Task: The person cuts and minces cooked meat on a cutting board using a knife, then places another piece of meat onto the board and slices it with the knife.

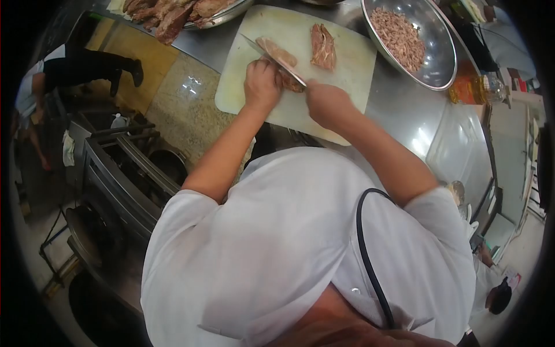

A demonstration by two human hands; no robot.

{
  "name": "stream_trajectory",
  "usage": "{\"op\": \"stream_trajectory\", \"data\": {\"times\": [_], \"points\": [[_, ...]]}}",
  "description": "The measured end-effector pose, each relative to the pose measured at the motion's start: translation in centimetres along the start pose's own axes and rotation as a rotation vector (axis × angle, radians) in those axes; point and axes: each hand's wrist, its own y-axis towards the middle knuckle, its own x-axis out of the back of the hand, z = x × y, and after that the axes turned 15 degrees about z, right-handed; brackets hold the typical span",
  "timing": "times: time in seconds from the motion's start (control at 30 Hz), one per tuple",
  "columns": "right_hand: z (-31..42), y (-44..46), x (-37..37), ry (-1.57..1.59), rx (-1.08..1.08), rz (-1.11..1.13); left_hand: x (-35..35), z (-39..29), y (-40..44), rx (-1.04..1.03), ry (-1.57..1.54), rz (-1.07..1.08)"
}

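Observation:
My right hand (328, 105) is closed round the handle of a kitchen knife (274, 59), whose blade slants up to the left over the cutting board (237, 87). Under and beside the blade lies a piece of cooked meat (289, 81), with a paler slice (278, 51) on the blade's far side. My left hand (262, 85) presses the meat from the left, fingers curled in next to the blade. A second chunk of meat (322, 47) rests apart on the board, to the upper right.
At the upper right, a steel bowl (442, 58) holds chopped meat, with a bottle of yellow oil (471, 89) beside it. Large meat pieces (173, 17) are heaped at the upper left. A stove (118, 168) stands to the left, and another person (58, 72) is beyond it.

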Motion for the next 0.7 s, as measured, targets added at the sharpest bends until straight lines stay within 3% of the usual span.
{"op": "stream_trajectory", "data": {"times": [0.23, 0.33, 0.5, 0.7], "points": [[0.9, 2.2, 0.7, -0.058, 0.079, -0.097, 0.9, 0.6, -0.7, 0.027, -0.104, -0.027], [0.0, -0.7, 1.4, 0.016, 0.029, -0.056, 0.6, 1.1, -0.7, -0.061, -0.025, -0.03], [1.5, -7.9, 2.7, 0.012, -0.052, 0.067, -0.1, 0.4, -0.7, -0.021, 0.002, -0.055], [0.7, -6.7, 2.0, -0.053, -0.042, 0.085, -0.2, 0.7, -0.8, -0.027, -0.005, -0.043]]}}
